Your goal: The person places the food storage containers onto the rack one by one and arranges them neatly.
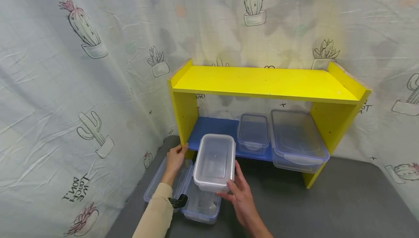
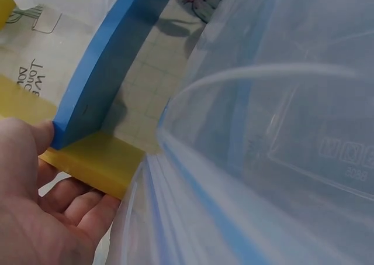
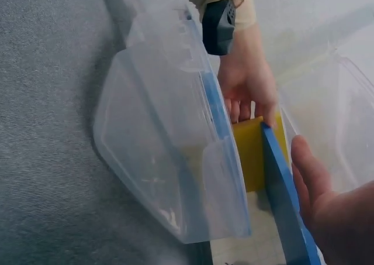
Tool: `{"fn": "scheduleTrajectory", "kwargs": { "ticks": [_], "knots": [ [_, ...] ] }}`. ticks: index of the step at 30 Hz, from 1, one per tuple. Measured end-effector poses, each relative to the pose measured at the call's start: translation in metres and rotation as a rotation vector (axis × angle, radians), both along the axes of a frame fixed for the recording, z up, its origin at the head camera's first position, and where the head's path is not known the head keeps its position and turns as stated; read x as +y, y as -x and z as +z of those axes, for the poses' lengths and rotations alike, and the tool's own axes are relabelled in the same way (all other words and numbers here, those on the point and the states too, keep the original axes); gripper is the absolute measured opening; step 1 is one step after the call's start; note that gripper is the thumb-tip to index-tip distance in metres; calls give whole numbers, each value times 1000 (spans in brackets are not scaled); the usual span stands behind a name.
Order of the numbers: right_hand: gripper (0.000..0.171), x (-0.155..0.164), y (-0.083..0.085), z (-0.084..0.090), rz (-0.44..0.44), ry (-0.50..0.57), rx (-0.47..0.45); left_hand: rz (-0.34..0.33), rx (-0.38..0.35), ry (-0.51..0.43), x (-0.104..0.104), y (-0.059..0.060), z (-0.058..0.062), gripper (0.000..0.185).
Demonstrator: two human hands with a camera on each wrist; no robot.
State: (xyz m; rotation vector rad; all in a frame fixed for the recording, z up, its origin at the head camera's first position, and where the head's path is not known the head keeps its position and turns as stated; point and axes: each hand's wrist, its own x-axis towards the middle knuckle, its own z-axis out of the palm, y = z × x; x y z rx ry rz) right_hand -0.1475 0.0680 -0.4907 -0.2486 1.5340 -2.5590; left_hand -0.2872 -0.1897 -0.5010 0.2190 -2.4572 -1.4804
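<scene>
My left hand (image 1: 175, 159) grips the left side panel of a yellow shelf (image 1: 183, 116), where the blue shelf board (image 1: 212, 123) meets it. In the left wrist view its thumb lies at the blue board's corner, with the other fingers curled round the yellow panel. My right hand (image 1: 240, 198) holds a clear food container (image 1: 215, 161) with a pale lid by its near right corner, at the front edge of the blue board. The thumb is on the container's rim, the fingers along its side and below. Whether the container touches the board, I cannot tell.
On the blue board stand a small clear container (image 1: 253, 132) and a large one (image 1: 299, 140) with blue-tinted rims. Two more clear containers, a left one (image 1: 157, 183) and a right one (image 1: 201, 203), are on the dark grey table (image 1: 294, 209), before the shelf. A cactus-print curtain (image 1: 124, 67) hangs behind.
</scene>
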Motion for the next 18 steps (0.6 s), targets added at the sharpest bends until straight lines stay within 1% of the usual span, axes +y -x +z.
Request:
{"fn": "scheduleTrajectory", "kwargs": {
  "ticks": [5,12,18],
  "knots": [
    [70,-2,4,7,-7,7,-15,7,-3,8,0,0,-2,43],
    [70,-4,13,15,-32,6,-96,16,0,9,0,-2,-3,42],
    [69,-8,25,19,-41,17,-99,21,21,4,-1,1,-1,41]
  ]
}}
